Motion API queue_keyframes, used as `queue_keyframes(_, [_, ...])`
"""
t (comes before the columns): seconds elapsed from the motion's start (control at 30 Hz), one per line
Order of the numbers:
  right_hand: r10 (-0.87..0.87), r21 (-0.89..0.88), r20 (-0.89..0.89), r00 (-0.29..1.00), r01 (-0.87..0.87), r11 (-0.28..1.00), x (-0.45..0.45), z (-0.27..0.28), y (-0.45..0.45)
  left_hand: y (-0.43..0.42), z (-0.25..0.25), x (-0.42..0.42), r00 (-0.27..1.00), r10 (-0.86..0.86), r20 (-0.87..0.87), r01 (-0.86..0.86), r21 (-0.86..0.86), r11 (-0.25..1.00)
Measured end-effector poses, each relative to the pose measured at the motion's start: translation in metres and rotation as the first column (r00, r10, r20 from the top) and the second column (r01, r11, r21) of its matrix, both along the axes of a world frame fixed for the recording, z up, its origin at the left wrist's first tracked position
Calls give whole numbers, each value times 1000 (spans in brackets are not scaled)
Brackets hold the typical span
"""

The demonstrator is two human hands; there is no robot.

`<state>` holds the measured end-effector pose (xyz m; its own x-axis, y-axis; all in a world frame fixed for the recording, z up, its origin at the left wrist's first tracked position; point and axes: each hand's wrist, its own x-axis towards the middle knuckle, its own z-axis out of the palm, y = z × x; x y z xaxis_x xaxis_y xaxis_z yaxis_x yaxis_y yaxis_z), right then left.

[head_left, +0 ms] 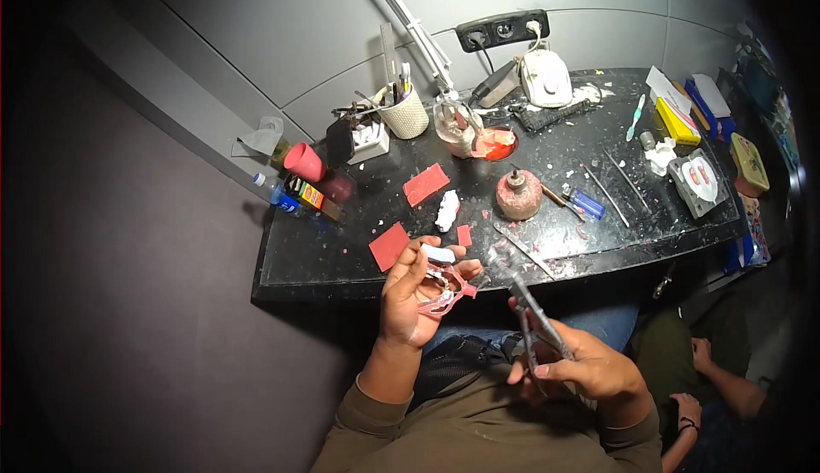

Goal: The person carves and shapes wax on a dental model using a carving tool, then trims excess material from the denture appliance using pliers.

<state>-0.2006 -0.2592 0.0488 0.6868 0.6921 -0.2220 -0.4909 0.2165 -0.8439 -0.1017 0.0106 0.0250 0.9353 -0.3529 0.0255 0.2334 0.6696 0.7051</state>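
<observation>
My left hand [401, 306] is closed round a pink dental wax piece [440, 304] with a row of whitish teeth or metal in it. A small pale block [439, 254] shows at its fingertips; whether it is joined to the pink piece I cannot tell. In my right hand [598, 366] is a pair of grey metal pliers [538, 315], handles in the palm and jaws pointing up and left, apart from the pink piece. Beyond my left hand lie red wax sheets [425, 184] and a white lumpy piece [447, 211].
On the black table [333, 255] stand a pink-spattered burner [518, 195], a blue lighter [587, 203] and slim metal tools [605, 193]. A plaster model in a frame [698, 181] sits at the right. A bottle [278, 195] stands at the left edge. Another person's hands [686, 409] rest at lower right.
</observation>
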Motion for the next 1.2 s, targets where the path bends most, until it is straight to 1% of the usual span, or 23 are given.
queue_keyframes(0.03, [-8, -21, 75, 997, 9, 1000, -3, -4, 4, -2, 2, -2, 999, 34, 33, -35, 40, 999])
queue_keyframes(0.07, [-9, -19, 71, 997, 10, 1000, -4, -8, 7, -3, 3, -4, 996, 65, 66, -71, 79, 994])
queue_keyframes(0.1, [17, -41, 124, 992, -12, 999, -5, -11, 10, -5, 2, -5, 996, 65, 62, -70, 82, 994])
queue_keyframes(0.13, [43, -64, 178, 983, -32, 997, -4, -14, 12, -7, 1, -5, 985, 81, 153, -103, 146, 984])
queue_keyframes(0.17, [58, -46, 105, 993, -54, 997, -4, -15, 14, -8, 0, -6, 966, 90, 243, -142, 206, 968])
queue_keyframes(0.2, [57, -45, 103, 993, -53, 998, -4, -16, 15, -8, -1, -6, 966, 89, 242, -141, 208, 968])
queue_keyframes(0.27, [58, -101, 187, 981, -39, 994, -3, -16, 17, -7, -3, -7, 969, 76, 235, -126, 208, 970])
queue_keyframes(0.33, [65, -96, 155, 986, -51, 994, -2, -15, 16, -9, -2, -8, 964, 85, 252, -140, 207, 968])
queue_keyframes(0.4, [75, -92, 123, 990, -63, 994, -2, -15, 15, -6, -4, -7, 943, 36, 330, -129, 262, 956])
queue_keyframes(0.43, [73, -72, 111, 991, -65, 995, -2, -15, 14, -5, -5, -7, 943, 36, 329, -128, 263, 956])
queue_keyframes(0.47, [71, -51, 100, 992, -66, 997, -2, -15, 14, -4, -5, -6, 931, 34, 364, -141, 273, 952])
queue_keyframes(0.5, [70, -51, 101, 992, -65, 997, -1, -15, 13, -4, -5, -6, 917, 31, 399, -155, 282, 947])
queue_keyframes(0.6, [83, -34, 97, 992, -80, 996, -2, -14, 11, 0, -2, -7, 902, 8, 432, -151, 297, 943])
queue_keyframes(0.67, [96, -26, 74, 993, -94, 995, -3, -12, 9, 5, 0, -7, 905, -8, 426, -148, 332, 932])
queue_keyframes(0.77, [122, -48, 106, 987, -118, 992, -2, -12, 7, 5, 5, -8, 861, -19, 508, -185, 348, 919])
queue_keyframes(0.87, [128, -48, 94, 987, -124, 991, -2, -12, 7, 7, 4, -6, 841, -46, 539, -187, 369, 911])
queue_keyframes(0.9, [132, -46, 96, 987, -129, 991, -2, -12, 10, 8, 4, -6, 855, -45, 517, -180, 377, 909])
queue_keyframes(0.97, [84, -16, -8, 996, -84, 996, -4, -9, 11, 6, 1, -5, 847, -42, 530, -190, 376, 907])
queue_keyframes(1.07, [88, -18, 16, 996, -87, 996, -1, -4, 15, 6, -1, -8, 852, -20, 523, -208, 374, 904])
queue_keyframes(1.1, [60, -1, 10, 998, -60, 998, -2, -3, 17, 5, 0, -8, 855, -7, 519, -208, 355, 912])
queue_keyframes(1.2, [75, 33, -11, 997, -75, 997, -2, -16, 24, 7, -2, -4, 823, -8, 568, -250, 375, 893])
